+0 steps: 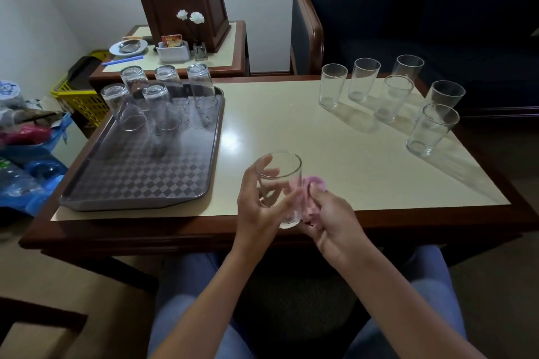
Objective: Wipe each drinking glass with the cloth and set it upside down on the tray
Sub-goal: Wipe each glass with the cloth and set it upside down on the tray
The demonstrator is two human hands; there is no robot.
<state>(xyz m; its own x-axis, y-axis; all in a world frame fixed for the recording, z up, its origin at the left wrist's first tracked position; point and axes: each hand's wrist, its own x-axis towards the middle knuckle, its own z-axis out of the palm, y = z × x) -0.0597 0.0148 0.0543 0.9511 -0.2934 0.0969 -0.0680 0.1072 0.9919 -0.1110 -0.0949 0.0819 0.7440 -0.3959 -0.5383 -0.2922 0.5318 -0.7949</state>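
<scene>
A person's left hand (256, 207) closes its fingers around an upright drinking glass (280, 189) above the table (291, 125) edge; the right hand (329, 218) pinches a pink cloth (310, 186) against it. Smooth, fragile glass likely needs a firm mid-wall hold.

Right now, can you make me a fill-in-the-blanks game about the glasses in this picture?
1. The clear drinking glass is held in the person's ____ hand.
2. The pink cloth is in the ____ hand.
3. On the grey checkered plastic tray stand ____ glasses upside down.
4. On the cream table top, at the right, ____ glasses stand upright.

Missing words: left; right; five; six.
</scene>
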